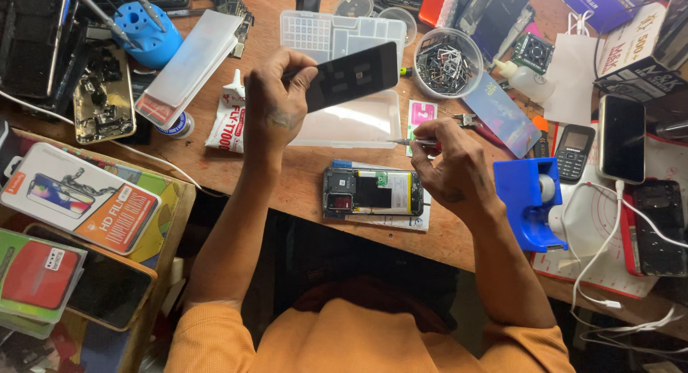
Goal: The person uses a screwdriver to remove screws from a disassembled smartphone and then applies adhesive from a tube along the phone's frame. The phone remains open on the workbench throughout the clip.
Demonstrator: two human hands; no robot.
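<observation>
The orange shirt of the person filled the bottom of the view, both forearms reaching up from it over the wooden bench. The left hand was raised above the bench, fingers curled and pinched on the near end of a flat black phone panel — held tilted in the air, over a clear plastic tray. That panel looked thin, light and stiff, probably brittle at its corners and slick on its faces, so it would be best taken by the edges, much as the hand gripped it. The right hand was closed around a small screwdriver, its tip pointing left toward the tray. Just below both hands lay an opened phone, back off, its battery and boards showing, resting on a sheet of paper at the bench's near edge. Farther out stood a round dish of small metal parts, a white tube of glue, and a blue tape dispenser to the right. A small keypad phone and a black smartphone lay beyond it — white cables trailed off the edge. At far left sat a blue tool holder and boxed screen protectors.
</observation>
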